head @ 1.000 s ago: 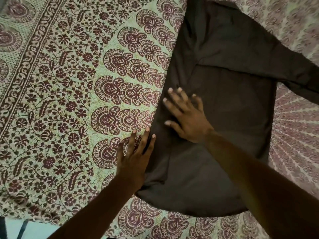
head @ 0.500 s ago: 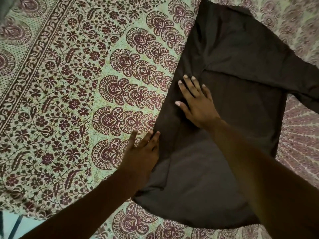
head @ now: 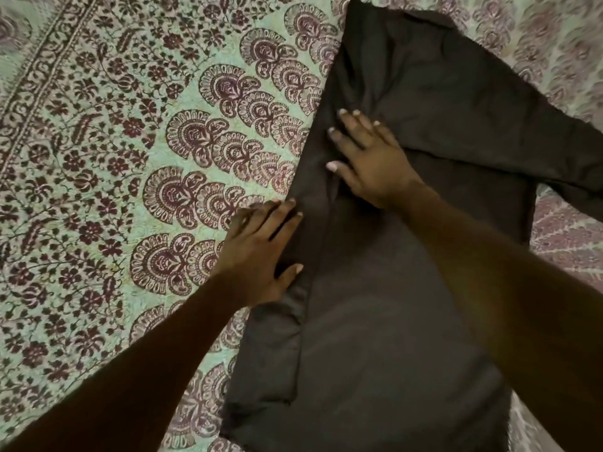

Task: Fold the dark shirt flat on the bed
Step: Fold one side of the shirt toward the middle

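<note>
Where fingers (head: 357, 127) spread, dark shirt (head: 375, 353) flat beneath

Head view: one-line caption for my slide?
The left hand and right hand press flat on the dark shirt along its folded edge, over a patterned bedspread.

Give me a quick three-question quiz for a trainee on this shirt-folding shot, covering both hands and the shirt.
1. True or false: the right hand lies flat, fingers straight, on the dark shirt.
2. Where is the left hand?
A. flat at the shirt's left edge
B. gripping the shirt's bottom hem
C. in the air, touching nothing
3. Fill in: the outstretched sleeve reaches toward the picture's ___ edge.

Key: 1 true; 2 A; 3 right.
</note>
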`<state>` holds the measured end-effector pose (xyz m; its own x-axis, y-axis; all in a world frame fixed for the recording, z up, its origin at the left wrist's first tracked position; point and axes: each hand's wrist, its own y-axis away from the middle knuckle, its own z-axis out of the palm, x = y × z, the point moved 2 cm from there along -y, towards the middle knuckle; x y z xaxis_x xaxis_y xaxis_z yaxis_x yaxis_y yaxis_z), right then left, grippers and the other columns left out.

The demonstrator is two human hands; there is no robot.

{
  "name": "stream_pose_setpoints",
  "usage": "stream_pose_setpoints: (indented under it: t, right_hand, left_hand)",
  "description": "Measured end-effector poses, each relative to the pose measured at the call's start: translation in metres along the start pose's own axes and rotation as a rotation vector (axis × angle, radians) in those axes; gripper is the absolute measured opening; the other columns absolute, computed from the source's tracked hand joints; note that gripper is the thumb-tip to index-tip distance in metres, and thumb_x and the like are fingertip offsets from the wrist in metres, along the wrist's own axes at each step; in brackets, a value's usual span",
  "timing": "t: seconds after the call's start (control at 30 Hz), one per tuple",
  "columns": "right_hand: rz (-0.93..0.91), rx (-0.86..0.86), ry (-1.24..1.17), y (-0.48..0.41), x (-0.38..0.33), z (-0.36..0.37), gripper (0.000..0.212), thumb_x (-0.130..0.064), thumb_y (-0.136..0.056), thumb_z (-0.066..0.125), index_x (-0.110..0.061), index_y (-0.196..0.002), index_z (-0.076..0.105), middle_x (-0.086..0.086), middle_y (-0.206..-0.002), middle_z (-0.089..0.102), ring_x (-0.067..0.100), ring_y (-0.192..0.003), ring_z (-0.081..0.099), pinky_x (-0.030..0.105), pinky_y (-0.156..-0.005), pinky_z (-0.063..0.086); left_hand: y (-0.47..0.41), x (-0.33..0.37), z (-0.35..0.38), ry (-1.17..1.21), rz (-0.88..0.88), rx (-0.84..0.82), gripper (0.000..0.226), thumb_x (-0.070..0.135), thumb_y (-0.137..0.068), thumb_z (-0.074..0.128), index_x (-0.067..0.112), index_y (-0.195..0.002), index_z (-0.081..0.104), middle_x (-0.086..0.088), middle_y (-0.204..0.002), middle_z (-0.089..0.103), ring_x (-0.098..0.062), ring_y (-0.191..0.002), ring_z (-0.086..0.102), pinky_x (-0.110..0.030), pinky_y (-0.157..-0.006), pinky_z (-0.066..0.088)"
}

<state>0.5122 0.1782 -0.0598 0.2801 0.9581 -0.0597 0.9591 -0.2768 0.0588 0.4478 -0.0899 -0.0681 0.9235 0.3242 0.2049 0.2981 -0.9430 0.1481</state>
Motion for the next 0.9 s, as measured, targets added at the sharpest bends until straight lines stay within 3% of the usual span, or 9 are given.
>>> stream_pose_setpoints:
  t: [0.07,0.17,0.27,0.4,0.47,0.53,0.67,0.9]
  right_hand:
    - [-0.164,-0.01,0.017,0.001,-0.007,0.006,0.068,-0.055,-0.107,0.031,-0.012,-0.16,0.036,0.013,-0.171,0.023,0.032,-0.158,0.024,0.048,-0.125,0.026]
    - [-0.24,-0.123,-0.014,0.001,-0.007,0.019,0.07,-0.056,-0.107,0.026,-0.016,-0.165,0.024,0.006,-0.174,0.017,0.025,-0.16,0.017,0.047,-0.128,0.022]
    - [-0.135,-0.104,0.004,-0.014,0.012,0.021,0.072,-0.061,-0.105,0.022,-0.022,-0.166,0.02,0.0,-0.174,0.015,0.018,-0.16,0.016,0.05,-0.129,0.016]
    - [0.09,-0.145,0.001,-0.064,0.042,0.011,0.085,-0.07,-0.098,0.011,-0.022,-0.167,0.014,-0.004,-0.175,0.007,0.014,-0.161,0.009,0.057,-0.128,0.001]
    - [0.167,-0.188,0.007,-0.087,0.054,0.008,0.083,-0.069,-0.101,0.015,-0.019,-0.167,0.011,-0.002,-0.175,0.004,0.015,-0.161,0.005,0.056,-0.128,-0.004]
    - [0.156,-0.171,0.043,-0.099,0.057,0.003,0.082,-0.064,-0.103,0.016,-0.011,-0.166,0.015,0.005,-0.175,0.008,0.021,-0.162,0.007,0.055,-0.129,-0.003]
    - [-0.079,-0.113,0.093,-0.095,0.052,0.007,0.078,-0.06,-0.104,0.022,-0.009,-0.163,0.027,0.008,-0.172,0.023,0.024,-0.159,0.021,0.049,-0.128,0.006]
    - [0.139,-0.224,0.085,-0.164,0.117,0.0,0.09,-0.075,-0.097,0.008,-0.019,-0.167,0.008,-0.001,-0.175,0.005,0.018,-0.161,0.009,0.057,-0.126,-0.006]
  left_hand:
    - [-0.018,-0.003,-0.008,-0.01,0.029,-0.014,0.097,0.07,-0.081,0.056,0.019,-0.161,0.037,-0.004,-0.171,0.027,-0.03,-0.153,0.032,-0.053,-0.123,0.023]
    - [-0.032,-0.011,-0.006,-0.038,0.069,-0.063,0.107,0.079,-0.083,0.049,0.018,-0.167,0.021,-0.002,-0.177,0.007,-0.024,-0.162,0.015,-0.052,-0.127,0.015]
    - [-0.034,-0.011,0.0,-0.058,0.068,-0.099,0.111,0.08,-0.084,0.046,0.017,-0.168,0.01,-0.004,-0.177,-0.002,-0.02,-0.163,0.006,-0.054,-0.129,0.013]
    - [-0.036,-0.01,-0.003,-0.047,0.07,-0.103,0.113,0.078,-0.083,0.049,0.014,-0.168,0.01,-0.006,-0.177,-0.002,-0.022,-0.163,0.007,-0.055,-0.129,0.015]
    - [-0.036,-0.011,-0.004,-0.036,0.068,-0.105,0.114,0.077,-0.082,0.05,0.013,-0.168,0.011,-0.006,-0.177,-0.001,-0.022,-0.163,0.008,-0.055,-0.129,0.015]
    - [-0.037,-0.012,-0.003,-0.019,0.065,-0.099,0.114,0.077,-0.081,0.053,0.013,-0.167,0.014,-0.006,-0.177,0.002,-0.022,-0.163,0.012,-0.054,-0.129,0.016]
    - [-0.04,-0.013,-0.004,0.018,0.073,-0.09,0.114,0.078,-0.08,0.055,0.013,-0.166,0.02,-0.006,-0.177,0.008,-0.022,-0.162,0.017,-0.054,-0.127,0.02]
    - [-0.041,-0.016,-0.003,0.055,0.067,-0.122,0.115,0.079,-0.078,0.055,0.013,-0.166,0.021,-0.005,-0.177,0.008,-0.02,-0.162,0.016,-0.053,-0.126,0.019]
